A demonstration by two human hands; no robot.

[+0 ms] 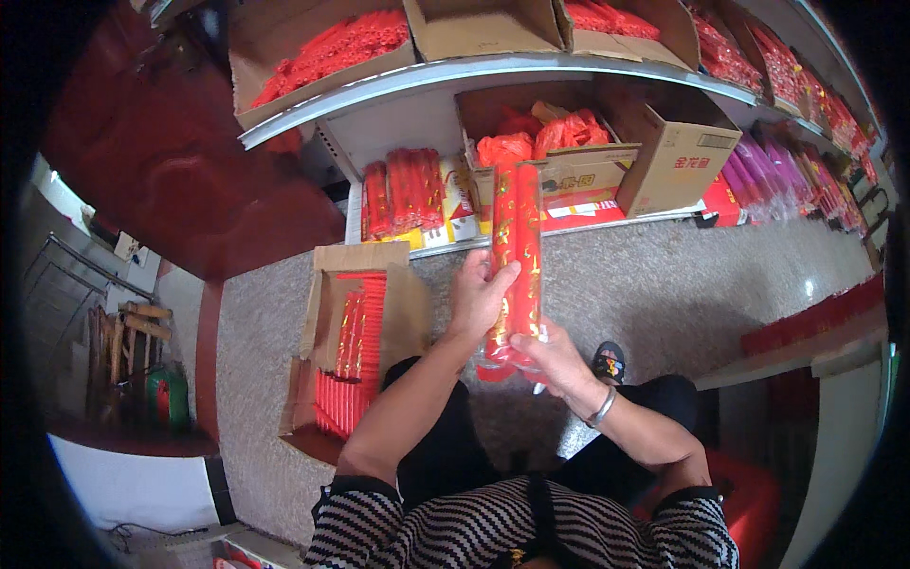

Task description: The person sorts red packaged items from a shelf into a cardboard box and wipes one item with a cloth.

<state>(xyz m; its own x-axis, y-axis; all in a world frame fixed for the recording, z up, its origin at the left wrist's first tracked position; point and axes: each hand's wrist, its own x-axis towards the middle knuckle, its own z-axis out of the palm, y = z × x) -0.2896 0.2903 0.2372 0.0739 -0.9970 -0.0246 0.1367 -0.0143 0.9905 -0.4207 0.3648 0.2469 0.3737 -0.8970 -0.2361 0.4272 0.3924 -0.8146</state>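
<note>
Two thick red candles with gold decoration, in clear plastic wrap (517,228), stand nearly upright in front of me. My left hand (482,296) is closed round their left side, thumb across the front. Lower down on the right, my right hand (553,355) grips the bottom end, with its thumb on the front. A small white tip (539,388) shows below the right hand; I cannot make out what it is. To the left on the floor, an open cardboard box (322,261) holds many thin red candles (341,403), some with gold bands lying on top.
The low shelf ahead carries red wrapped packs (403,190), a cardboard box with red plastic bags (572,135), a tall carton (675,163) and purple packs (766,171). Above, a metal shelf edge (493,68) juts out under boxes of red sticks. My shoe (609,362) is at the right.
</note>
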